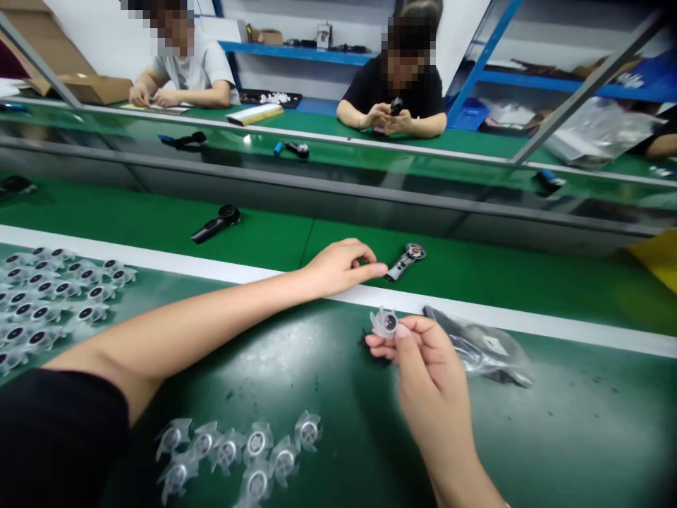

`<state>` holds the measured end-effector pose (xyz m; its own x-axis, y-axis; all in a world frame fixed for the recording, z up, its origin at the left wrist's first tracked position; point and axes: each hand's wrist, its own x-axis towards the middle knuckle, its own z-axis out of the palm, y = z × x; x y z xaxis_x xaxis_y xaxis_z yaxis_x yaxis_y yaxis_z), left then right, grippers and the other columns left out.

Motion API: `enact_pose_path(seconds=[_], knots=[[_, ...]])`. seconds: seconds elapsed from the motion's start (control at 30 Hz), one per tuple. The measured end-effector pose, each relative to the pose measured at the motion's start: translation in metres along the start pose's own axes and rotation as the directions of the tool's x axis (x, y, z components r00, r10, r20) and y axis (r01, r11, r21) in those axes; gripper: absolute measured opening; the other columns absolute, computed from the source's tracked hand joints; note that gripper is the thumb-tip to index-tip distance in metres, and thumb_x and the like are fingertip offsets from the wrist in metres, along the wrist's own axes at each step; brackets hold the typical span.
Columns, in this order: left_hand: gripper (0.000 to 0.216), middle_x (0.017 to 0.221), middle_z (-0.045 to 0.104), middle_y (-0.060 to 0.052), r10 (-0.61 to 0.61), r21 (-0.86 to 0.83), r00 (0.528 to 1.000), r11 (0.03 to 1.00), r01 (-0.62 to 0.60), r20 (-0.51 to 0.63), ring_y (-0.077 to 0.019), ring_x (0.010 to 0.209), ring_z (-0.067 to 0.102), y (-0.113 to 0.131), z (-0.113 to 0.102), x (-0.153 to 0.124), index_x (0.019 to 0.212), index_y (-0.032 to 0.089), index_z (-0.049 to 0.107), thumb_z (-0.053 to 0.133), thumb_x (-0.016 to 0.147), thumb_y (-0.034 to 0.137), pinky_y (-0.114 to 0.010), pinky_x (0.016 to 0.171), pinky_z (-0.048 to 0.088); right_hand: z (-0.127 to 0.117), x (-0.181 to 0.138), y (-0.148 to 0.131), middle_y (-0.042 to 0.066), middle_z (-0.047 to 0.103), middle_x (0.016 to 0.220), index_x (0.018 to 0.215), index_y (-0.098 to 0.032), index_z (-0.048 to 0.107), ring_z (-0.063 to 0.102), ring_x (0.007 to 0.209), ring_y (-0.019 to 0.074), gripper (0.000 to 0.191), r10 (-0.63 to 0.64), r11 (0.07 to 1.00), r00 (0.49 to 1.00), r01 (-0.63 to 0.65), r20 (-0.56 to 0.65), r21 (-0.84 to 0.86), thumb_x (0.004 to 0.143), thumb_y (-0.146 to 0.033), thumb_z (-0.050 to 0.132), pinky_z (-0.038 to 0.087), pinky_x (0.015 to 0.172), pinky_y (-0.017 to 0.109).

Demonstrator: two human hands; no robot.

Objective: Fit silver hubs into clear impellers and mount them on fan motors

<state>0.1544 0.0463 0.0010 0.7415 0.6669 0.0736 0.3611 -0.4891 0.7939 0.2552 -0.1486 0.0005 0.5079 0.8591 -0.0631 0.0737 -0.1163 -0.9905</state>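
Grip of the right hand (pixel 431 374) is narrow: thumb and fingers pinch a small clear plastic fan part (pixel 383 323) with a dark round centre, and they hold it up just above the green table (pixel 582 430). Close beside this hand lies a transparent plastic bag (pixel 476 349) with black items inside. The left hand (pixel 341 269) holds nothing. Its grip is loose and half open, and it lies over the white edge strip (pixel 159 259) of the table, near a black handle with an open metal head (pixel 405 261) on the farther green surface. More fan parts are on the table in two groups: one group (pixel 240 451) is below the arms, and another group (pixel 56 300) is at the left side. A black handheld device (pixel 216 223) lies further away. Behind a glass panel, the hands of a co-worker (pixel 388 120) hold a small black object.
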Motion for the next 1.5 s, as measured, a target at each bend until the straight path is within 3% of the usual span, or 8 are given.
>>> enact_pose_path(seconds=[0.13,0.27,0.43,0.57,0.7,0.87,1.13,1.5], knots=[[0.038,0.119,0.066,-0.01,-0.227,0.221,0.969,0.954,0.202,0.097,-0.024,0.11,0.065,0.032,0.027,0.075,0.117,0.014,0.065,0.063,0.096,0.046,-0.047,0.096,0.055,-0.007,0.011,0.011,0.007,0.075,0.083,0.099,-0.021,0.056,0.072,0.073,0.0184,0.029,-0.045,0.999,0.99,0.042,-0.133,-0.031,0.096,-0.05,0.056,0.058,0.072,0.034],[0.037,0.128,0.063,-0.011,-0.311,0.301,0.926,0.923,0.241,0.213,-0.0233,0.11,0.065,0.049,0.035,0.091,0.128,0.017,0.06,0.063,0.098,0.037,-0.044,0.093,0.058,-0.009,0.014,0.022,0.004,0.071,0.073,0.094,-0.02,0.059,0.066,0.064,0.0167,0.031,-0.09,0.994,0.986,0.081,-0.138,-0.069,0.092,-0.051,0.061,0.053,0.061,0.028],[0.031,0.114,0.067,-0.008,-0.229,0.165,0.957,0.966,0.201,0.177,-0.0203,0.099,0.067,0.037,0.006,0.024,0.122,0.015,0.06,0.063,0.097,0.033,-0.04,0.087,0.059,-0.013,0.01,0.028,0.002,0.066,0.068,0.093,-0.02,0.063,0.064,0.062,0.016,0.032,-0.112,0.991,0.992,0.107,-0.061,-0.081,0.091,-0.052,0.063,0.05,0.057,0.024],[0.045,0.082,0.063,0.001,-0.213,-0.061,0.949,0.971,0.233,0.233,-0.0114,0.062,0.063,0.033,-0.009,-0.058,0.138,0.017,0.04,0.055,0.097,0.028,-0.025,0.061,0.054,-0.005,-0.007,0.012,0.0,0.063,0.068,0.097,-0.021,0.063,0.06,0.061,0.0152,0.033,-0.063,0.997,0.994,0.067,0.087,-0.037,0.091,-0.054,0.062,0.049,0.056,0.024],[0.06,0.106,0.059,-0.003,-0.152,-0.311,0.943,0.918,0.246,0.296,-0.0053,0.053,0.056,0.031,-0.01,-0.105,0.146,0.029,0.031,0.058,0.093,0.028,-0.021,0.049,0.048,0.01,-0.02,-0.008,-0.004,0.057,0.065,0.096,-0.023,0.058,0.048,0.055,0.0111,0.028,0.095,0.992,0.984,-0.106,0.148,0.07,0.092,-0.05,0.062,0.04,0.054,0.023],[0.065,0.118,0.064,-0.006,0.051,-0.121,0.975,0.992,-0.025,0.218,-0.0156,0.085,0.064,0.027,-0.008,-0.113,0.144,0.027,0.044,0.061,0.083,0.015,-0.027,0.072,0.054,0.016,-0.018,-0.011,-0.007,0.054,0.06,0.091,-0.023,0.052,0.039,0.048,0.0074,0.019,0.249,0.952,0.947,-0.279,0.204,0.129,0.087,-0.037,0.064,0.029,0.048,0.02],[0.066,0.138,0.064,-0.007,0.205,-0.049,0.958,0.979,-0.199,0.2,-0.0199,0.116,0.066,0.029,-0.009,-0.115,0.146,0.023,0.046,0.055,0.082,0.009,-0.03,0.097,0.052,0.014,-0.017,-0.012,-0.009,0.053,0.058,0.089,-0.025,0.049,0.042,0.047,0.007,0.018,0.283,0.922,0.93,-0.331,0.233,0.199,0.081,-0.028,0.065,0.034,0.046,0.02],[0.066,0.135,0.064,-0.01,0.264,0.085,0.937,0.953,-0.289,0.23,-0.0206,0.119,0.066,0.027,-0.005,-0.118,0.153,0.022,0.039,0.051,0.088,0.012,-0.033,0.102,0.054,0.013,-0.009,0.006,-0.013,0.054,0.053,0.094,-0.026,0.039,0.038,0.035,0.0054,0.031,0.283,0.837,0.893,-0.408,0.35,0.364,0.078,-0.028,0.065,0.03,0.038,0.016]])
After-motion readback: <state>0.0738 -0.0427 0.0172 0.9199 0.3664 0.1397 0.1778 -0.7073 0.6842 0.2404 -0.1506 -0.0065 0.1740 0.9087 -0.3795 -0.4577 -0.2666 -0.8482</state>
